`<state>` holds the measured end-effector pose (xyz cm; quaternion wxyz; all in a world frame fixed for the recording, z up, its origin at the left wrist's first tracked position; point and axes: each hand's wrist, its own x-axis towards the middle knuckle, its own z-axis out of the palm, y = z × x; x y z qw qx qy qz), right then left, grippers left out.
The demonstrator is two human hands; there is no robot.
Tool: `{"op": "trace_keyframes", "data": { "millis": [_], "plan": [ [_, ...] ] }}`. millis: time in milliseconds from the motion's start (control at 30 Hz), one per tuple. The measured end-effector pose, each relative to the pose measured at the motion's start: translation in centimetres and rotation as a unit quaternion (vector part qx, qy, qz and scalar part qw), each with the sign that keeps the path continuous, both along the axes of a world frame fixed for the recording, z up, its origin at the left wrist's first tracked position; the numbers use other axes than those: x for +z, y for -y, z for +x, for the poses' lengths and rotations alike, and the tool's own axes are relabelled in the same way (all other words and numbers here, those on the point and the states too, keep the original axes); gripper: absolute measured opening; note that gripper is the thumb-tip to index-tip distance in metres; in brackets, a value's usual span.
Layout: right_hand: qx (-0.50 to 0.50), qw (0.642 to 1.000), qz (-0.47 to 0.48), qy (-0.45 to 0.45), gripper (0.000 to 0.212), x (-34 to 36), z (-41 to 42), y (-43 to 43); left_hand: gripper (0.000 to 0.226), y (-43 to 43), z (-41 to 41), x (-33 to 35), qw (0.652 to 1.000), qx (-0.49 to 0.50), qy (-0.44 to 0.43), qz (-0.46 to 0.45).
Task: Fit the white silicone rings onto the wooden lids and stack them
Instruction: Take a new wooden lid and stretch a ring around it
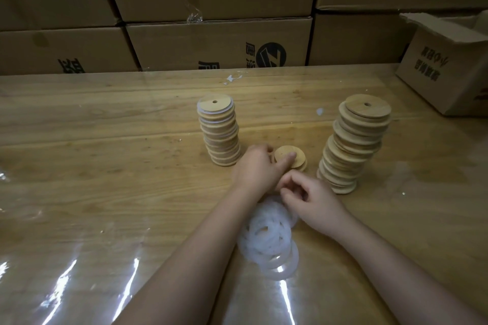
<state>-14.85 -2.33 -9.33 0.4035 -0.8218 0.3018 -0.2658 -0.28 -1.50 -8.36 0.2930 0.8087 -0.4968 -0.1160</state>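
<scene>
Left hand grips a lid on the surface, thumb across it. Right hand curls over the rings; whether it pinches one I cannot tell. A wrist nudge could topple the leaning bare stack just beside it. The ringed stack crowds my left hand. Open room lies far left.

A pale wooden table lies under a clear plastic sheet that catches white streaks of light. Behind it, brown cardboard boxes with black print stand stacked in 2 tiers. 1 open box sits on the table's far right corner.
</scene>
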Motion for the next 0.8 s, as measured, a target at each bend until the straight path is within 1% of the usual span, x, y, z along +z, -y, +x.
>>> {"op": "trace_keyframes", "data": {
  "millis": [33, 67, 133, 200, 300, 367, 433, 500, 567, 667, 733, 800],
  "plan": [
    [0.034, 0.999, -0.010, -0.014, 0.010, 0.1, -0.1, -0.1, 0.062, 0.2, 0.0, 0.1, 1.000, 0.001, 0.010, 0.013],
    [0.068, 0.997, -0.026, -0.035, 0.013, 0.2, -0.1, -0.2, 0.062, 0.3, 0.0, 0.2, 1.000, 0.000, 0.010, 0.022],
    [0.123, 0.986, -0.065, -0.086, 0.036, 0.4, -0.3, -0.3, 0.061, 0.5, 0.2, 0.2, 0.999, 0.001, -0.014, 0.030],
    [0.156, 0.976, -0.087, -0.123, 0.053, 0.7, -0.4, -0.3, 0.059, 0.5, 0.2, 0.2, 0.999, 0.006, -0.045, 0.030],
    [0.179, 0.961, -0.124, -0.172, 0.068, 0.6, -0.6, -0.4, 0.047, 0.3, 0.0, 0.5, 0.996, 0.024, -0.091, 0.007],
    [0.179, 0.956, -0.138, -0.185, 0.071, 0.5, -0.5, -0.5, 0.036, 0.0, -0.2, 0.8, 0.992, 0.027, -0.126, -0.021],
    [0.175, 0.960, -0.131, -0.175, 0.067, 0.6, -0.4, -0.6, 0.030, -0.4, -0.4, 1.0, 0.980, 0.023, -0.191, -0.053],
    [0.172, 0.964, -0.121, -0.161, 0.060, 0.6, -0.3, -0.7, 0.028, -1.1, -0.4, 1.3, 0.957, 0.019, -0.274, -0.090],
    [0.166, 0.969, -0.110, -0.147, 0.049, 0.5, -0.2, -0.8, 0.025, -1.9, -0.2, 1.6, 0.937, 0.020, -0.328, -0.123],
    [0.147, 0.984, -0.054, -0.087, 0.022, 0.3, 0.0, -0.9, 0.028, -3.0, 0.3, 1.7, 0.917, 0.015, -0.367, -0.159],
    [0.127, 0.989, -0.032, -0.065, 0.017, 0.2, 0.0, -0.8, 0.027, -3.7, 0.6, 1.6, 0.911, 0.011, -0.371, -0.181],
    [0.115, 0.991, -0.030, -0.067, 0.016, 0.1, 0.0, -0.7, 0.023, -4.5, 0.9, 1.5, 0.906, 0.008, -0.373, -0.200]
  ]
}}
